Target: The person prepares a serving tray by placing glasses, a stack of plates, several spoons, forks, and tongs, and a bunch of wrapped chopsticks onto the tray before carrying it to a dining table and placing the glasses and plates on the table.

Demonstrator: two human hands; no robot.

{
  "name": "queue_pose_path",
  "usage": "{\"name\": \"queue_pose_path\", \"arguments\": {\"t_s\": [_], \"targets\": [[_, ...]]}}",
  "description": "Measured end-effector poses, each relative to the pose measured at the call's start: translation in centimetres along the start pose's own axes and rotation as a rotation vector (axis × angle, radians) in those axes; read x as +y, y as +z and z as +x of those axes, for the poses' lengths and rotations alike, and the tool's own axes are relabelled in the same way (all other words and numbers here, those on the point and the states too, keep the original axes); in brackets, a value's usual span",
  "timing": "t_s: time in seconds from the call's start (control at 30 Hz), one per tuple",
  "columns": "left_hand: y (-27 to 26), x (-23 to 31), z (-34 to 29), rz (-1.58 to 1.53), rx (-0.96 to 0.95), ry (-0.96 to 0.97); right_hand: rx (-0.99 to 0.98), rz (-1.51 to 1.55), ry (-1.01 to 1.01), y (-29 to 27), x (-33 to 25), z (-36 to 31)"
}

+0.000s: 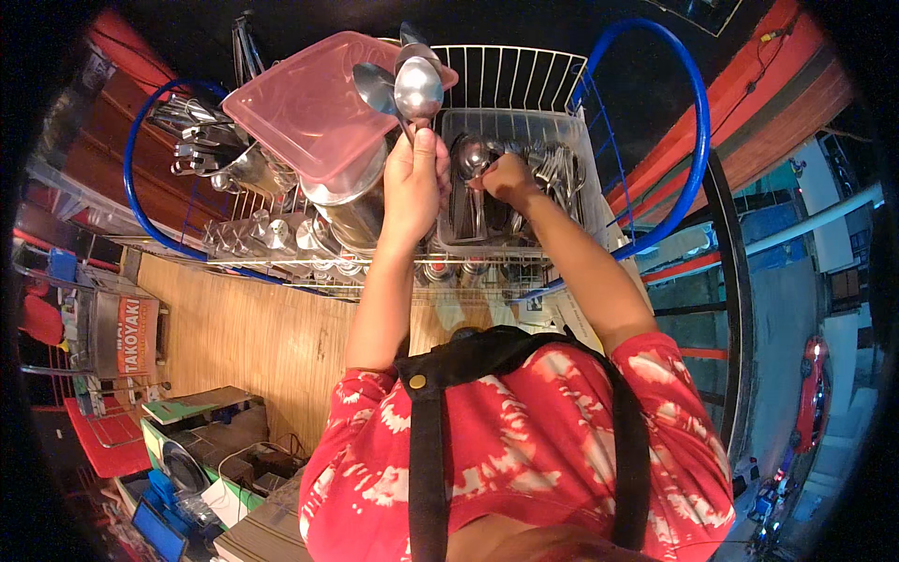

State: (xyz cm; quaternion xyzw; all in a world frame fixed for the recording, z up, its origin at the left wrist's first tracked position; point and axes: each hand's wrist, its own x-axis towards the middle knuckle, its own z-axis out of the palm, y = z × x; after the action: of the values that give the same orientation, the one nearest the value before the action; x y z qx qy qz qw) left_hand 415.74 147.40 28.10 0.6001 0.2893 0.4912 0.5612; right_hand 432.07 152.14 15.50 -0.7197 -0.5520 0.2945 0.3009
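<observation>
Left hand (412, 183): fingers closed round the handles of a bunch of spoons (419, 91), bowls up, long axes roughly twelve to six o'clock, one bowl leaning toward eleven. Right hand (510, 183): inside the clear bin (520, 124), fingers curled; cannot tell whether they grip anything. Key relation: bin lies at about three o'clock from the left hand, whose wrist is just beside its near-left corner; the right hand is the nearer to its cutlery. A loose round-bowled spoon (475, 155) sits at ten o'clock from the right hand, forks (560, 178) at three. In the way: bin walls all round; pink lid (309, 103) at ten o'clock from the left hand, above a metal pot (361, 220)
</observation>
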Motion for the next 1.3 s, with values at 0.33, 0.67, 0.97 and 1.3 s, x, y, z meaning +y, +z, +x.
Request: {"name": "queue_pose_path", "arguments": {"t_s": [0.33, 0.67, 0.97, 1.3], "targets": [[2.3, -3.5, 1.3, 0.164, 0.086, 0.082, 0.218, 0.048, 0.015, -3.4, 1.8, -0.1], [3.8, -5.3, 3.0, 0.205, 0.094, 0.173, 0.151, 0.702, -0.112, -9.6, 0.2, -3.8], [7.3, -6.2, 3.2, -0.033, -0.044, 0.139, 0.174, 0.466, -0.33, -10.8, -3.0, -6.1], [8.0, -5.7, 4.1, -0.126, -0.004, 0.113, 0.183, 0.201, -0.318, -15.1, -1.4, -6.1]]}}
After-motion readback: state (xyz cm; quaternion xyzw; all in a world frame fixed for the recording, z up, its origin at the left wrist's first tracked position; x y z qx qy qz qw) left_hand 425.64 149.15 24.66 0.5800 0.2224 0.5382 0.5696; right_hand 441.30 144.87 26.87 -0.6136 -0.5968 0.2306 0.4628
